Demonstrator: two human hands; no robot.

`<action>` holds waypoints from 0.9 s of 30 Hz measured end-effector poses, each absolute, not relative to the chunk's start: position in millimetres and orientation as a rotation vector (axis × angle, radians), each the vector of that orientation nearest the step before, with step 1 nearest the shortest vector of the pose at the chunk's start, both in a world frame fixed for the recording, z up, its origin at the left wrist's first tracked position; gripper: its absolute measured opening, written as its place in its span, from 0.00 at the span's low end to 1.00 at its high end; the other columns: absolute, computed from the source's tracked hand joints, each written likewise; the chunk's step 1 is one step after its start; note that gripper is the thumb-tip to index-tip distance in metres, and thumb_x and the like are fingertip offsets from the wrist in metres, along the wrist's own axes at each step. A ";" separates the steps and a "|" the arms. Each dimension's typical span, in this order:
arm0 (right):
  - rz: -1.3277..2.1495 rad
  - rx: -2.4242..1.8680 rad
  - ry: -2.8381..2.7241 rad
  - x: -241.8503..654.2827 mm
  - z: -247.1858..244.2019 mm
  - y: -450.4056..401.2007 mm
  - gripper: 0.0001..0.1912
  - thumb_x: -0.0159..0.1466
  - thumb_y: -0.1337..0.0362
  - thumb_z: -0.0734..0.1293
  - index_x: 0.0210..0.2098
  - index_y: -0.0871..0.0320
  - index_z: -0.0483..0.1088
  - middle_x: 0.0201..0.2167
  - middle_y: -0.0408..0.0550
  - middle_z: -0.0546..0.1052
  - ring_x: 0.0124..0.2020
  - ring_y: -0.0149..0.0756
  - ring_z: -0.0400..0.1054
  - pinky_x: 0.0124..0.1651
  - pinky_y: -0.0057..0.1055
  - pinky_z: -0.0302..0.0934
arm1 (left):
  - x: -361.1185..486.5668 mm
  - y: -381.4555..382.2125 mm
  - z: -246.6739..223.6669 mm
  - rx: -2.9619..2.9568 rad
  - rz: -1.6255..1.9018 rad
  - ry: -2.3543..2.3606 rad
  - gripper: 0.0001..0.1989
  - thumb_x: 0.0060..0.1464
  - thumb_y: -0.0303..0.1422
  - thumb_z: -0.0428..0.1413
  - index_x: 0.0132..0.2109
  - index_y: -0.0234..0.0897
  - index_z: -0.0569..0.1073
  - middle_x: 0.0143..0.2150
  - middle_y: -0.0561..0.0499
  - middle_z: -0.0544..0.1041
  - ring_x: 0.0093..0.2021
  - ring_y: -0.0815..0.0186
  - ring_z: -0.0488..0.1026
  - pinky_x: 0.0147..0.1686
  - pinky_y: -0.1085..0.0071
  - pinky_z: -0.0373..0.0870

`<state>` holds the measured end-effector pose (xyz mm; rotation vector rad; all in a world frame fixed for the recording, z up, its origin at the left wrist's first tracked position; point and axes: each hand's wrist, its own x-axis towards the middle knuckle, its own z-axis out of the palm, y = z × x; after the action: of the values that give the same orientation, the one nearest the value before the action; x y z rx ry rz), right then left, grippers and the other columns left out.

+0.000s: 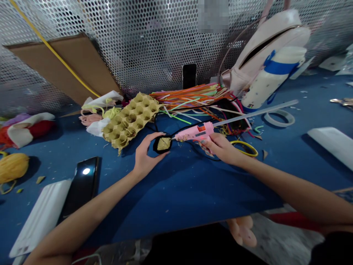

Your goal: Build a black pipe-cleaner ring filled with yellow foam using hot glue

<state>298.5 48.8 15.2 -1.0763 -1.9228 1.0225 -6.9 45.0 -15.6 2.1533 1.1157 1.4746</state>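
Observation:
In my left hand (147, 154) is a small round black piece with a tan, egg-carton-like centre (164, 144); thumb and fingers curve around its rim. My right hand (220, 148) grips a pink glue gun (194, 133) by its handle. A long translucent glue stick (256, 112) sticks out of its back end. The nozzle points left and meets the right edge of the black piece, though I cannot tell whether it touches. Behind my left hand lies a tan egg carton (132, 119). A black cord runs on the table near the gun.
Colourful pipe cleaners (190, 96) lie in a heap at the back. Right of them stand a white bottle (274, 79) and a pale backpack (264, 40). Tape rolls (280, 118) lie right. On the left are a phone (82, 184), a white power bank (41, 217) and yellow yarn (13, 167).

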 end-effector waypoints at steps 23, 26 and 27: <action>1.098 -1.089 -1.832 300.6 11.2 51.4 0.33 0.70 0.34 0.62 0.32 0.59 0.71 0.22 0.44 0.71 0.20 0.27 0.63 0.21 0.27 0.59 | -7.2 44.4 -14.9 2.121 1.514 1.131 0.28 0.53 0.34 0.71 0.60 0.45 0.75 0.57 0.44 0.80 0.59 0.52 0.79 0.63 0.48 0.76; 1.075 -1.104 -1.845 300.8 9.9 51.9 0.33 0.70 0.34 0.62 0.32 0.59 0.71 0.23 0.45 0.71 0.20 0.27 0.64 0.21 0.27 0.59 | -7.0 44.8 -15.3 2.107 1.518 1.126 0.28 0.53 0.34 0.71 0.60 0.44 0.75 0.57 0.44 0.81 0.58 0.52 0.79 0.63 0.48 0.76; 1.068 -1.109 -1.850 300.7 9.6 52.0 0.33 0.70 0.34 0.61 0.31 0.59 0.72 0.22 0.45 0.71 0.20 0.27 0.64 0.21 0.27 0.59 | -6.9 44.8 -15.2 2.106 1.521 1.122 0.28 0.53 0.34 0.71 0.60 0.44 0.75 0.57 0.44 0.81 0.58 0.52 0.80 0.63 0.48 0.76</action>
<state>300.7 52.0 9.6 -1.1094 -1.8499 1.0681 -6.9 44.8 -15.2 2.1058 1.1224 1.5213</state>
